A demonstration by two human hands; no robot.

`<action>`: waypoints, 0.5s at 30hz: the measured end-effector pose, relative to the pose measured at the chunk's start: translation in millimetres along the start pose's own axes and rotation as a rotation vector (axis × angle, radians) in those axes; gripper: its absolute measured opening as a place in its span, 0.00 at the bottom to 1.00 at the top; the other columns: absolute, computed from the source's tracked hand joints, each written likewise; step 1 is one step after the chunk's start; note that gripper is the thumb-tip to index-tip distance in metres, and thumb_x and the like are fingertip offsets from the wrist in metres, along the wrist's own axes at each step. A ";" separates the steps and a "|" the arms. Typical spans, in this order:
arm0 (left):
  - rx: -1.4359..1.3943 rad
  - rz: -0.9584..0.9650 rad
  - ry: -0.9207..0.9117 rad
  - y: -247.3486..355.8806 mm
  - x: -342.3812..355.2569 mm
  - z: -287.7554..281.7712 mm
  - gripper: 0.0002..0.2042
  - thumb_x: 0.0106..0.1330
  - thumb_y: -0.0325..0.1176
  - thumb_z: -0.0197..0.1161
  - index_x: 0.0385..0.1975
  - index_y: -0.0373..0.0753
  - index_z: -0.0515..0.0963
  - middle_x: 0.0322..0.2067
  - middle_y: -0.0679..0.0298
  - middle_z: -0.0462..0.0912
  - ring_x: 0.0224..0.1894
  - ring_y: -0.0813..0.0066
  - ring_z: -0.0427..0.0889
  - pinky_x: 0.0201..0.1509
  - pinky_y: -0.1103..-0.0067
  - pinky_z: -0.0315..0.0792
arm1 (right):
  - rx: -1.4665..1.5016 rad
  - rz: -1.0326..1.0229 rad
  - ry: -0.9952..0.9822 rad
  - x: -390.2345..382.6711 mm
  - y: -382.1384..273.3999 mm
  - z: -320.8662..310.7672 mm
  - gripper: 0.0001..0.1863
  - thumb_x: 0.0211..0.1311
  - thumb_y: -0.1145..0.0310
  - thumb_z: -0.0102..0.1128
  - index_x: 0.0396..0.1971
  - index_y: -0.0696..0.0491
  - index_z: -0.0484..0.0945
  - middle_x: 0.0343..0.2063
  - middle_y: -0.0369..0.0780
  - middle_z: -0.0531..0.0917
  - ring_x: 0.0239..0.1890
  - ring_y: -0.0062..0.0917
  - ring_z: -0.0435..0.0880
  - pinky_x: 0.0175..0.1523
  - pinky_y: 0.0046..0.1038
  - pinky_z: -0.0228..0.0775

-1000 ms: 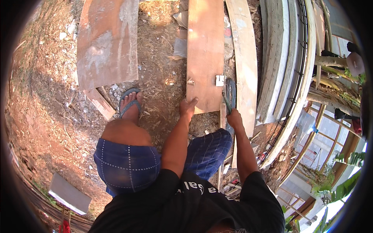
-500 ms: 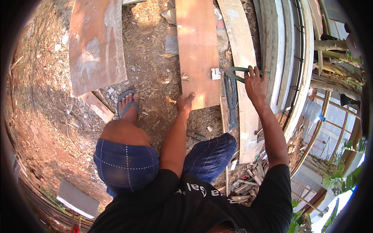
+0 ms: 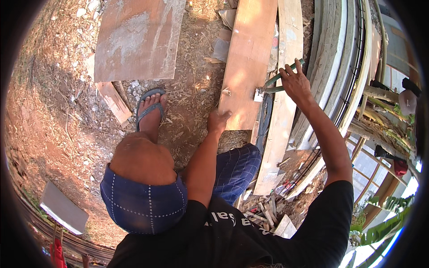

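Observation:
My left hand (image 3: 218,123) grips the near left edge of a long reddish-brown plywood board (image 3: 251,49), its thumb on top and its fingers out of sight. In my right hand (image 3: 296,84) are green-handled pincers (image 3: 273,85), the two handles spread apart. Their head sits at the board's right edge, by a small whitish patch (image 3: 258,95); whether the jaws bite on something is too small to tell. A splintered spot (image 3: 226,91) shows on the board between my hands and its left edge.
A wide stained plywood sheet (image 3: 138,40) lies at the far left, past my sandalled foot (image 3: 152,109). Right of the board are a pale plank (image 3: 270,165), a dark cable-like coil (image 3: 264,118) and stacked long beams (image 3: 328,67). Wood scraps (image 3: 268,212) lie near my right side.
The pincers' handles have swung to slant up and away, and my right hand has turned with them. My left hand stays on the board. The whole view has shifted.

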State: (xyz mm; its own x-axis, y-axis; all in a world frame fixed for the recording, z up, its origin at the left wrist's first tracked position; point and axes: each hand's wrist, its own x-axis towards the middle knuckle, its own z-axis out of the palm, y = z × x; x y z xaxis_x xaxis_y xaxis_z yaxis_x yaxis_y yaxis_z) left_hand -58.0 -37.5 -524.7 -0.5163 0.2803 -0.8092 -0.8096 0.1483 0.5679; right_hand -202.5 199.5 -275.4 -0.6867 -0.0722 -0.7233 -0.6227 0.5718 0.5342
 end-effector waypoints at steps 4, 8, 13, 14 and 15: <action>-0.021 0.009 -0.026 -0.7 0.3 -2.7 0.24 0.56 0.49 0.75 0.44 0.36 0.85 0.38 0.50 0.89 0.41 0.51 0.88 0.48 0.62 0.77 | 0.037 -0.120 -0.020 5.6 11.3 -8.2 0.09 0.63 0.70 0.59 0.30 0.46 0.89 0.48 0.33 0.81 0.58 0.25 0.77 0.80 0.44 0.48; 0.160 -0.029 0.000 17.0 -6.8 -11.5 0.26 0.55 0.53 0.74 0.44 0.37 0.85 0.40 0.49 0.88 0.43 0.48 0.87 0.49 0.61 0.77 | 0.168 -0.107 -0.048 3.6 14.3 -17.9 0.09 0.62 0.68 0.60 0.30 0.48 0.89 0.45 0.34 0.83 0.55 0.25 0.79 0.65 0.36 0.66; 0.286 -0.100 0.005 25.8 -6.7 -14.1 0.27 0.54 0.55 0.74 0.45 0.38 0.85 0.42 0.47 0.88 0.45 0.47 0.87 0.50 0.59 0.78 | 0.114 -0.038 -0.089 -4.2 2.4 -11.8 0.10 0.63 0.68 0.59 0.29 0.45 0.89 0.42 0.35 0.83 0.52 0.27 0.80 0.57 0.35 0.69; 0.283 -0.106 -0.005 26.6 -5.2 -15.1 0.27 0.54 0.55 0.75 0.45 0.38 0.85 0.42 0.47 0.88 0.46 0.46 0.87 0.50 0.59 0.78 | 0.119 -0.011 -0.105 -8.4 -1.7 -7.6 0.10 0.64 0.68 0.59 0.29 0.45 0.89 0.41 0.36 0.83 0.51 0.27 0.80 0.57 0.35 0.69; 0.280 -0.111 -0.013 26.6 -4.1 -15.9 0.28 0.54 0.55 0.75 0.44 0.37 0.85 0.42 0.47 0.88 0.46 0.46 0.87 0.50 0.59 0.78 | 0.148 0.028 -0.084 -15.9 -5.5 -1.2 0.10 0.64 0.68 0.58 0.30 0.44 0.89 0.40 0.36 0.82 0.50 0.28 0.81 0.56 0.36 0.70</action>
State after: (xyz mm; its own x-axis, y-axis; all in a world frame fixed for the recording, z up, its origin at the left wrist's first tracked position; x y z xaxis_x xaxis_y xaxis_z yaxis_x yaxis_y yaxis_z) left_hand -81.9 -49.9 -508.7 -0.4236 0.2595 -0.8679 -0.7518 0.4338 0.4966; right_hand -188.5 196.5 -266.3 -0.6655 0.0108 -0.7463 -0.5373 0.6870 0.4891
